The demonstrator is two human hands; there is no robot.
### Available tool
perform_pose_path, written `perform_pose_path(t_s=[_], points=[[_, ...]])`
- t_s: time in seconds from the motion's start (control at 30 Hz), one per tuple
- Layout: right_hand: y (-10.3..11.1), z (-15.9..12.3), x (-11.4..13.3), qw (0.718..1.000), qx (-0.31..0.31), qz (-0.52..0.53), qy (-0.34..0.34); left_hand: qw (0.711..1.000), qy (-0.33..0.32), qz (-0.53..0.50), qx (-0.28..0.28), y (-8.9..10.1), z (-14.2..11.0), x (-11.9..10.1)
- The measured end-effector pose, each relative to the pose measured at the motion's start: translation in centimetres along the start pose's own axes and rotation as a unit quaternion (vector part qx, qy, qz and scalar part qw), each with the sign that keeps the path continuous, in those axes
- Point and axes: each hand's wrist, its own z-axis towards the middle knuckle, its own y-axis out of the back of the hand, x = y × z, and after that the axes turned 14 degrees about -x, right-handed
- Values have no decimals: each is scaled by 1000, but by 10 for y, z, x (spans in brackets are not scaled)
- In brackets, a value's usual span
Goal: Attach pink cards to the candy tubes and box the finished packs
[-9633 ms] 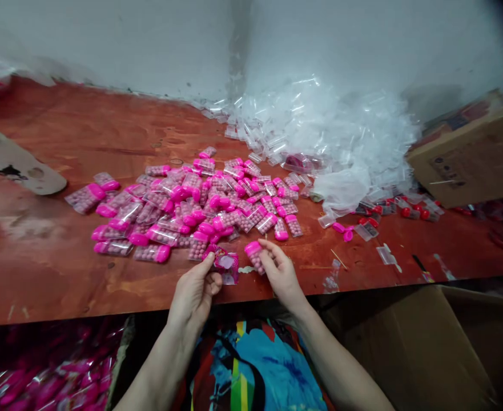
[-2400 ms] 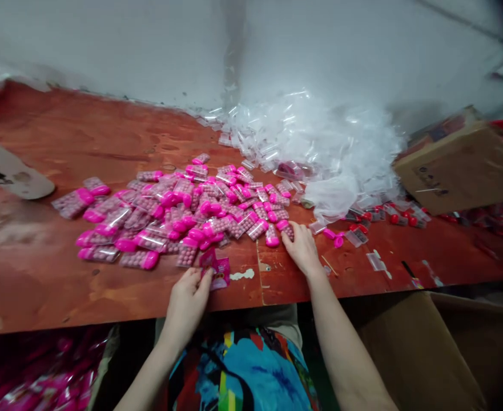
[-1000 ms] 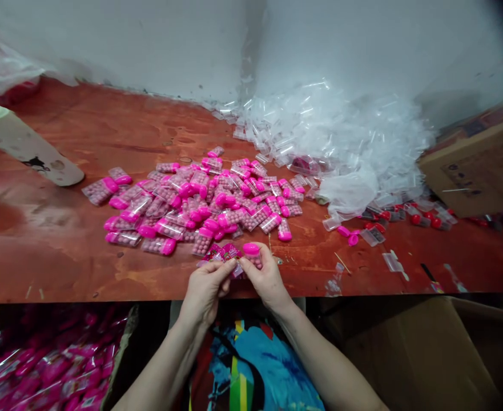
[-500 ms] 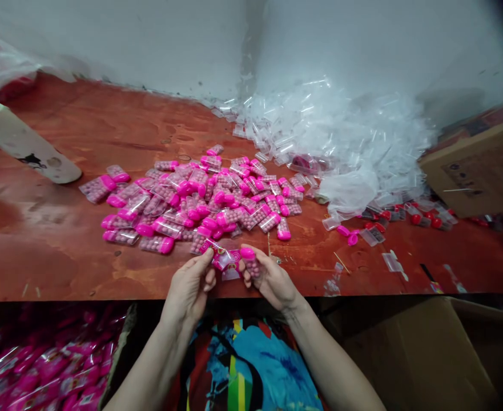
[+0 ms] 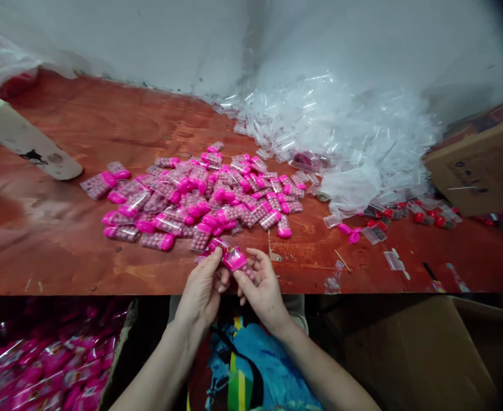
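My left hand [image 5: 202, 291] pinches a printed pink plastic sleeve [image 5: 217, 245] between thumb and fingers, just over the table's front edge. In my right hand [image 5: 266, 294] is a small clear candy box [image 5: 246, 272] with pink balls inside and a pink cap. Its capped end points left and meets the sleeve; the cap seems to lie within the sleeve's open end. My fingers partly cover both things. Right behind my hands spreads a pile of similar pink-capped candy boxes [image 5: 200, 200].
Clear empty boxes [image 5: 320, 131] are heaped against the wall. Red-capped boxes [image 5: 425, 218] lie at the right near a cardboard box [image 5: 478, 162]. A tall cup [image 5: 41, 145] stands left. Below the red table [image 5: 63, 262] are a carton of pink packs [image 5: 58, 365] and another carton [image 5: 418, 354].
My right hand has turned the candy box from upright to sideways and brought its cap against the sleeve. The sleeve's right end has opened around it. Both hands are slightly closer together.
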Motion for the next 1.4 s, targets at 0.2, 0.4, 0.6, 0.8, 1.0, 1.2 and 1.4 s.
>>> perform_pose_path(t_s=[0.2,0.4,0.6,0.8,1.0,1.2,1.4], points=[[5,1,0,994,20,-74,76,996,11,78,47,2,-4,1],[17,-1,-1,991,125,-39,23,998,4,47,52,6,-1,-6],[21,4,1,960,203,99,-166,986,28,114,117,8,1,-7],[13,2,-1,993,84,-67,52,989,23,123,77,8,3,-2],[10,10,3,969,152,85,-176,986,13,143,82,12,-1,3],[16,13,5,980,160,41,-107,983,26,141,110,13,-3,-5],[16,9,7,987,155,-13,-29,987,18,128,96,8,-3,4]])
